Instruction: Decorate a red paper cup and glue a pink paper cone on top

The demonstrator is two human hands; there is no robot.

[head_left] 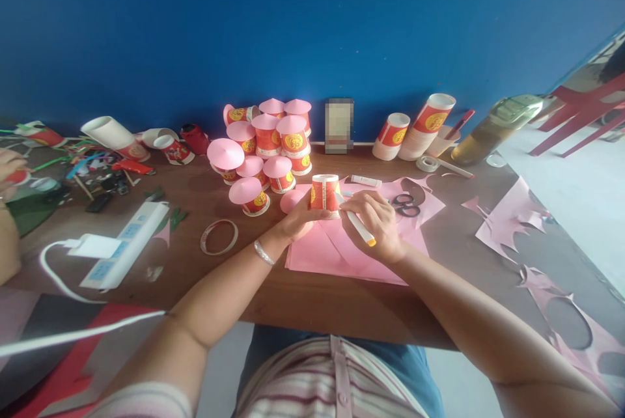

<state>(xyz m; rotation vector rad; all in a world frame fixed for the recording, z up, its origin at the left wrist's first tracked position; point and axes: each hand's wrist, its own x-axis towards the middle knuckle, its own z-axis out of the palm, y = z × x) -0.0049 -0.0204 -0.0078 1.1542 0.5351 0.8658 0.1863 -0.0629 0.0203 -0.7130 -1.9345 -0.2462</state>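
Observation:
My left hand [299,221] is closed around a red and white paper cup [324,193], held base up over pink paper. The cup has a yellow emblem and a pale vertical seam. In my right hand [375,219] is a slim white utility knife [360,228] with a yellow end, its tip against the cup's right side. Beneath both hands lie pink paper sheets [317,255]. A pink paper cone [291,201] is partly hidden behind my left hand. Black-handled scissors [406,205] rest right of my right hand, and a white glue tube [366,181] lies behind it.
Several cups with pink cone tops [266,131] stand at the back left. Stacked cups [430,125], a tape roll [428,163] and a bottle [495,128] are at right. A power strip [125,245] lies left, near another person's hand [10,164]. Paper scraps [512,216] cover the right side.

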